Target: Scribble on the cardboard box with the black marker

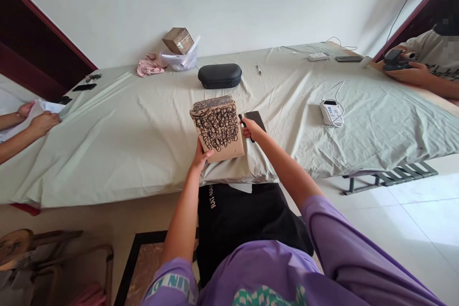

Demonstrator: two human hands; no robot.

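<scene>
My left hand (200, 155) grips the near lower corner of a brown cardboard parcel (218, 128) covered in black scribbles, holding it tilted up above the cloth-covered table (118, 134). My right hand (251, 129) is closed around a thin black pen-like tool, just right of the parcel. A dark phone (256, 118) lies flat on the cloth right behind that hand.
A black oval case (220, 76), a small cardboard box (178, 40) on a plastic bag and a pink cloth (149, 65) lie at the back. A white device (332, 112) with a cable sits right. Other people's hands work at the left edge (38, 122) and far right (409, 74).
</scene>
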